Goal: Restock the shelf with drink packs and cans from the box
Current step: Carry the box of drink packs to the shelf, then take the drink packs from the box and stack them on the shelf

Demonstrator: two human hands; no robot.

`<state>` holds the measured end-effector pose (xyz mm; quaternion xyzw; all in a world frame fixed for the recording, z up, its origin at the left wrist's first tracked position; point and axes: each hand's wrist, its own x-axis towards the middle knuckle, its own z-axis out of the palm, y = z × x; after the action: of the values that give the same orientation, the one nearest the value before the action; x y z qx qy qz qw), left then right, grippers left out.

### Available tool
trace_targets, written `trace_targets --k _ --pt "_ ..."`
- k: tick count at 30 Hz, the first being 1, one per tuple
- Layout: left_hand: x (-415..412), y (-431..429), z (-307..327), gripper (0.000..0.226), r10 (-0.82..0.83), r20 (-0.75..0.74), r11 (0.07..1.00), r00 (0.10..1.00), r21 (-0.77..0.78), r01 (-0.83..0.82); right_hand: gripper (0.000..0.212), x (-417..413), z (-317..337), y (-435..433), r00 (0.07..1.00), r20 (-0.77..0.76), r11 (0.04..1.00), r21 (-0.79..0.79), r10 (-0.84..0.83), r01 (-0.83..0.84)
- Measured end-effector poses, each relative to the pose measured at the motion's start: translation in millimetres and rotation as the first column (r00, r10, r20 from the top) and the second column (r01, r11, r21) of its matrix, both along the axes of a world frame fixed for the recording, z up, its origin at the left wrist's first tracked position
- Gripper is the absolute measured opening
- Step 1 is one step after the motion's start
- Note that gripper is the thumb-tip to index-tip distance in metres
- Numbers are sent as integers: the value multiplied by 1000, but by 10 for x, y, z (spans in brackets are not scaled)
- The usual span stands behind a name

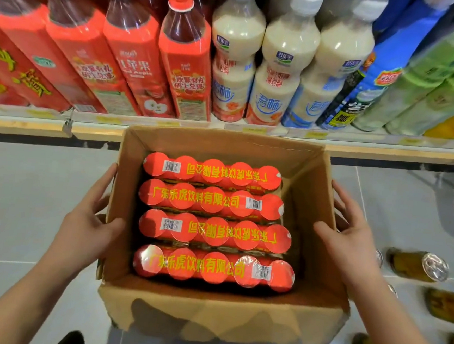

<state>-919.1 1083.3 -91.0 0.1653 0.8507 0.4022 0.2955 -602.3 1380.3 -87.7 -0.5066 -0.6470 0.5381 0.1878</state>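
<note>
Tiled floor; shelf just beyond the box. My left hand and right hand grip its side walls: box positioning, I judge. Drink packs inside, cans right of it. Next: release, lift one pack.

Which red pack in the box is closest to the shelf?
The farthest pack, in the row against the box wall that faces the shelf. Its yellow writing is upside down, barcode at the left; the other three rows lie nearer the person.

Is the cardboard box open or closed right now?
Open: the cardboard box has its flaps folded out, four red drink packs showing inside. The left hand and right hand grip its side walls.
</note>
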Motion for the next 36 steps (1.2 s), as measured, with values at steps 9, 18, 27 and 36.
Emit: trace_targets --k 9,18,27,36 --pt "41 -4 103 90 1 -20 1000 1000 -12 -2 85 35 21 -7 1000 -6 1000 13 16 -16" --pt "61 -55 197 83 -25 -90 1000 996 7 26 83 56 24 -2 998 -50 992 120 40 -34" --pt "71 154 421 76 -140 -367 986 920 32 163 78 -167 214 -47 979 -128 943 313 159 -113" --pt "299 263 347 71 -323 -355 931 877 44 361 82 -295 137 -346 947 -9 923 229 321 -311"
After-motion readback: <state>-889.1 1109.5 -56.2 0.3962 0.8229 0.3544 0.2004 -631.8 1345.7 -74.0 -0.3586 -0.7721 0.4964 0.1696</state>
